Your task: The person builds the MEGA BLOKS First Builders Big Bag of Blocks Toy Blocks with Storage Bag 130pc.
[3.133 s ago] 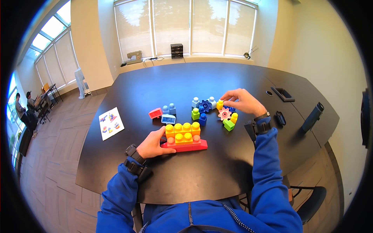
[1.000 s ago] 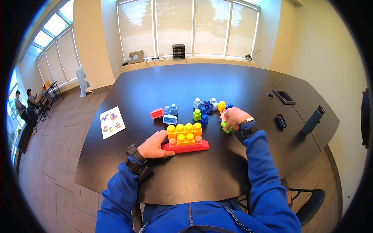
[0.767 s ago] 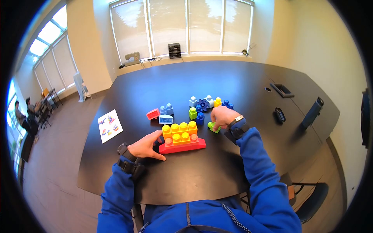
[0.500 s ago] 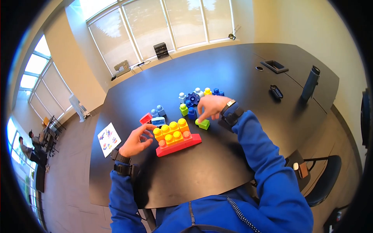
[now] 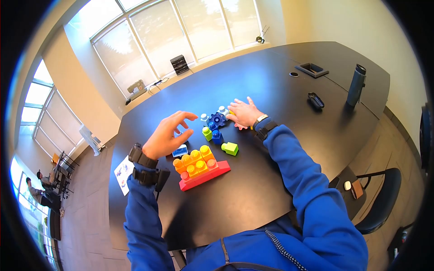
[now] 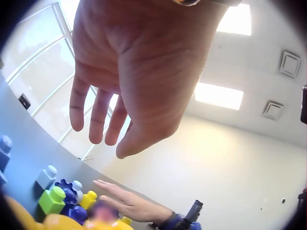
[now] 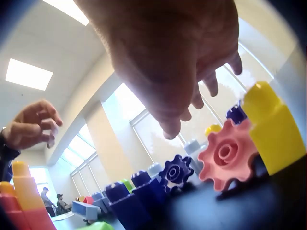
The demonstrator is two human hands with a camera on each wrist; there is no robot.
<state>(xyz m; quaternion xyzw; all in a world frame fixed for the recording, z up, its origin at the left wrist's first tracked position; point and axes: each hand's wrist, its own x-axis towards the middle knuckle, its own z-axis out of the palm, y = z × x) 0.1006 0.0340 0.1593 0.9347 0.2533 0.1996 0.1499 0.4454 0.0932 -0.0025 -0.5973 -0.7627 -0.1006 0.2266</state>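
My left hand (image 5: 167, 134) hovers with loosely bent fingers above a light blue block (image 5: 180, 151), holding nothing. Below it stands a build of yellow blocks on a red base with sloped ends (image 5: 204, 179). A lime green block (image 5: 230, 148) lies on its side to the right of the build. My right hand (image 5: 245, 113) is spread over the pink gear (image 7: 227, 154) and a yellow block (image 7: 273, 129). In the right wrist view its fingers hang above these pieces with nothing gripped. Left of that hand are a dark blue gear (image 5: 218, 119), a dark blue block (image 5: 217, 137) and an upright green block (image 5: 207, 133).
A picture sheet (image 5: 123, 175) lies at the table's left, partly behind my left wrist. Toward the right are a black case (image 5: 315, 101), a dark bottle (image 5: 356, 86) and a recessed table box (image 5: 312, 70). A chair (image 5: 382, 198) stands by the right table edge.
The right hand moved the lime green block leftward, let it go, and moved back over the pink gear. My left hand left the red and yellow build and rose. The head view has tilted.
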